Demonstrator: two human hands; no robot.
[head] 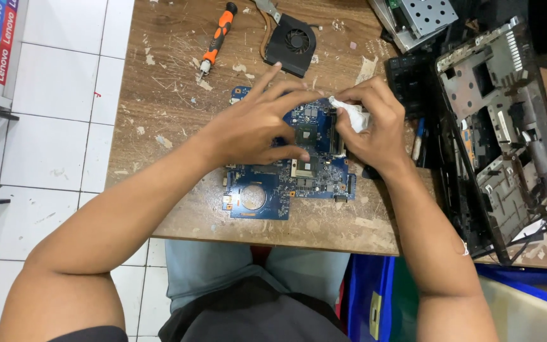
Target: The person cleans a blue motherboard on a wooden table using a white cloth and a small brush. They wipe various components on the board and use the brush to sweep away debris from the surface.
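At centre frame, the left hand point(257, 130) spreads flat, grasping nothing, pinning the blue laptop circuit board point(286, 174) to the scarred wooden bench point(159, 95). The right hand's point(375, 126) fingers point(349, 120) pinch a crumpled white tissue point(354, 116) against its chips, apparently wiping.

orange screwdriver point(218, 37), black cooling fan point(292, 43), seemingly gutted laptop chassis point(500, 126)

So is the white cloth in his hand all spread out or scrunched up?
Scrunched up. The white cloth is bunched into a wad, pinched in the right hand over the blue motherboard.
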